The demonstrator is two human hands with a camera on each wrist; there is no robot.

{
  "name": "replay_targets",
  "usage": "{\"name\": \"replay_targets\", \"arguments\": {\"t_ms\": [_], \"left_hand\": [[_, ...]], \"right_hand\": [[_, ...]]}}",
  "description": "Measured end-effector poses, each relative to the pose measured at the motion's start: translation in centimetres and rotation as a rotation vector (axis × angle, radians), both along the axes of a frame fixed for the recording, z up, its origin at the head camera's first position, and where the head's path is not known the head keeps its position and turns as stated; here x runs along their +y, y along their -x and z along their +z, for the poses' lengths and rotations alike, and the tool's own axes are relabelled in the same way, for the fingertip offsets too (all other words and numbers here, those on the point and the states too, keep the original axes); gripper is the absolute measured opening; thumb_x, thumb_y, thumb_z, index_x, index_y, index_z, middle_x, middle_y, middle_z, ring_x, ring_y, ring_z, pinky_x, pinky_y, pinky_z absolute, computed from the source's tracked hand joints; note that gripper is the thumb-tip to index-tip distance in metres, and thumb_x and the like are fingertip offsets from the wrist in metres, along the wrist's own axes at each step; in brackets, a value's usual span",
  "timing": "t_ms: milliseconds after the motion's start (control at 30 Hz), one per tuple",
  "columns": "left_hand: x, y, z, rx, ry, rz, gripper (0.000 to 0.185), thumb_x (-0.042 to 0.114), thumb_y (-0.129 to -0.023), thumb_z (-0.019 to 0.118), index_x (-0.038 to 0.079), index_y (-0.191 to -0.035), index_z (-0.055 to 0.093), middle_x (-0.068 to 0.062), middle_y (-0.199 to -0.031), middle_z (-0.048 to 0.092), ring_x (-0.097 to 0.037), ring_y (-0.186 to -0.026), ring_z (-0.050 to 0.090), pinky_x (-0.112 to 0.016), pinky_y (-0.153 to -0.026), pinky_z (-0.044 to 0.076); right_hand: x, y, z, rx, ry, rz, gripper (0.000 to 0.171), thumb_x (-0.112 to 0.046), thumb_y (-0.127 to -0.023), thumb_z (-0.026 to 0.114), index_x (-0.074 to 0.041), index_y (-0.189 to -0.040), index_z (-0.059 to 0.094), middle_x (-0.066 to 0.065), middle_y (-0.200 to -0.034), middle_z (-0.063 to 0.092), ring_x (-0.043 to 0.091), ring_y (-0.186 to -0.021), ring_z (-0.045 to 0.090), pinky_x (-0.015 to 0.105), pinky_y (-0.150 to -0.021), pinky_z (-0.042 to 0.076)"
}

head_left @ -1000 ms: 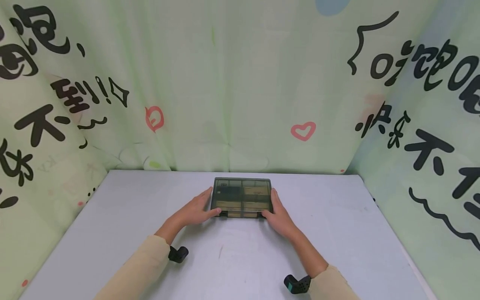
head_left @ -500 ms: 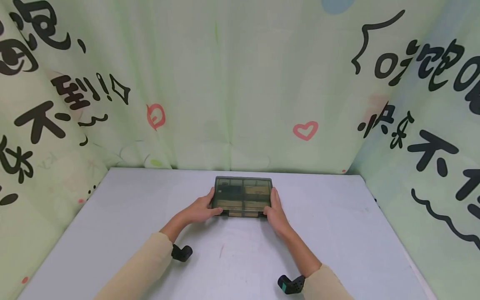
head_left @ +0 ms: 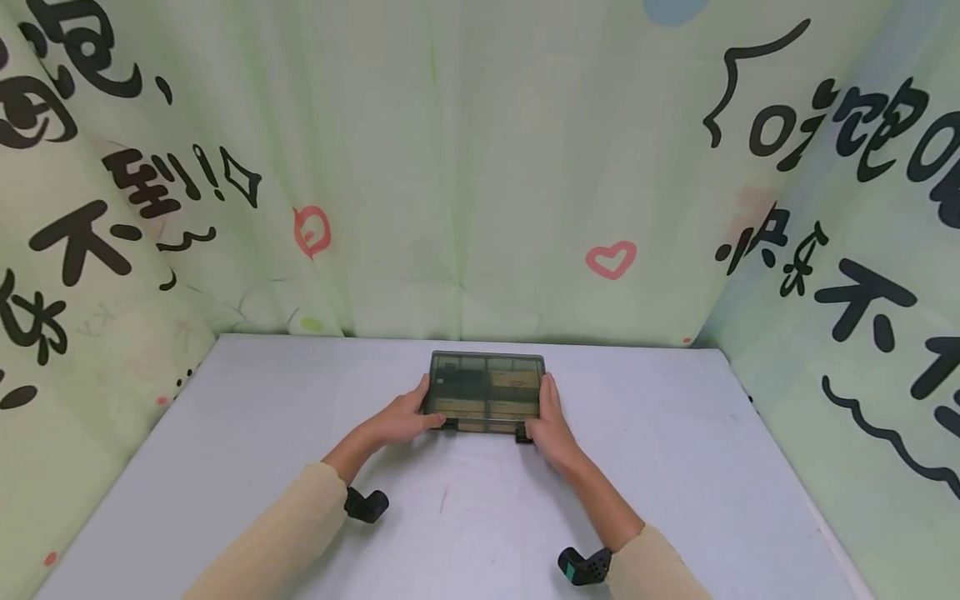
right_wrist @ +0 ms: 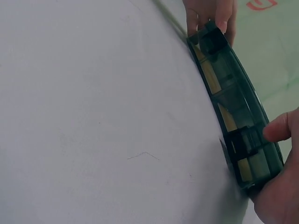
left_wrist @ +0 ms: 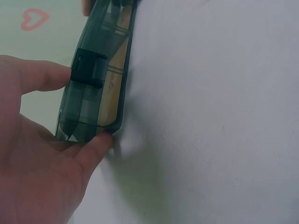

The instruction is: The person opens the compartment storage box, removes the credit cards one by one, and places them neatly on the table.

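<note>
Tinted case [head_left: 487,383] held at both ends.
Gripped by left hand [head_left: 401,419] and right hand [head_left: 553,429], thumbs and fingers parted around it; one latch [left_wrist: 88,68] at each thumb tip.

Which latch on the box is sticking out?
The right latch, by the right hand: it juts past the box, while the left latch lies flat.

Passing room on white bench [head_left: 652,433] at right, dark translucent plastic box [head_left: 487,388] blocking centre, pale-green printed curtain [head_left: 510,167] across top
</note>
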State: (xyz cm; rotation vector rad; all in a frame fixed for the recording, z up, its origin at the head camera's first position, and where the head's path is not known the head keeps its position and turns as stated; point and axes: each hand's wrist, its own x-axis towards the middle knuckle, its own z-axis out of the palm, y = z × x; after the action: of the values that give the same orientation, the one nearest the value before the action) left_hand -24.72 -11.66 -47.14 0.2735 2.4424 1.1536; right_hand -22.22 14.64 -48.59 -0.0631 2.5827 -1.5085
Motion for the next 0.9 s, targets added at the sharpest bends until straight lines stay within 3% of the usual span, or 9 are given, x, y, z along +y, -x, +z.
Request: {"name": "replay_targets", "arguments": {"t_ms": [133,300,400,633,900], "left_hand": [[0.2,0.0,-0.1,0.0,-0.026,0.033,0.088,0.031,-0.094,0.056,0.005,-0.155,-0.002,-0.018,-0.162,0.013,-0.034,-0.149,0.016,-0.054,-0.12,0.02],[0.5,0.1,-0.5,0.052,-0.144,0.05,0.085,0.02,-0.093,0.059,0.012,-0.157,0.005,-0.014,-0.16,0.022,-0.032,-0.148,0.021,-0.054,-0.12,0.02],[0.7,0.3,-0.8,0.075,-0.192,0.053,0.087,0.017,-0.092,0.06,0.014,-0.157,0.002,-0.012,-0.161,0.019,-0.031,-0.148,0.019,-0.055,-0.119,0.02],[1.1,0.3,-1.0,-0.051,-0.21,0.118,0.097,0.02,-0.09,0.057,0.015,-0.154,-0.016,-0.007,-0.164,-0.011,-0.027,-0.152,-0.007,-0.054,-0.122,0.006],[2.5,0.4,-1.5,-0.11,-0.318,0.21,0.102,0.008,-0.081,0.053,0.018,-0.154,-0.017,-0.007,-0.164,-0.014,-0.028,-0.151,-0.01,-0.055,-0.122,0.003]], "right_hand": [[0.1,0.0,0.3,-0.032,0.012,-0.003,0.091,-0.001,-0.08,0.041,-0.005,-0.153,-0.013,0.013,-0.162,-0.018,0.029,-0.151,-0.015,0.053,-0.121,0.009],[0.3,0.1,0.5,-0.039,0.0,0.008,0.089,-0.006,-0.084,0.044,-0.004,-0.154,-0.01,0.013,-0.163,-0.016,0.03,-0.151,-0.013,0.055,-0.121,0.008],[0.3,0.2,0.4,-0.04,-0.006,0.011,0.089,-0.008,-0.084,0.044,-0.005,-0.154,-0.01,0.013,-0.163,-0.015,0.029,-0.151,-0.013,0.055,-0.122,0.007],[0.2,0.2,0.2,-0.056,0.012,0.007,0.089,-0.01,-0.086,0.046,-0.008,-0.155,-0.01,0.009,-0.163,-0.015,0.027,-0.151,-0.013,0.055,-0.122,0.006],[0.3,-0.1,0.4,-0.068,0.001,-0.002,0.087,-0.013,-0.089,0.045,-0.009,-0.155,-0.011,0.009,-0.163,-0.016,0.028,-0.151,-0.014,0.057,-0.121,0.006]]}}
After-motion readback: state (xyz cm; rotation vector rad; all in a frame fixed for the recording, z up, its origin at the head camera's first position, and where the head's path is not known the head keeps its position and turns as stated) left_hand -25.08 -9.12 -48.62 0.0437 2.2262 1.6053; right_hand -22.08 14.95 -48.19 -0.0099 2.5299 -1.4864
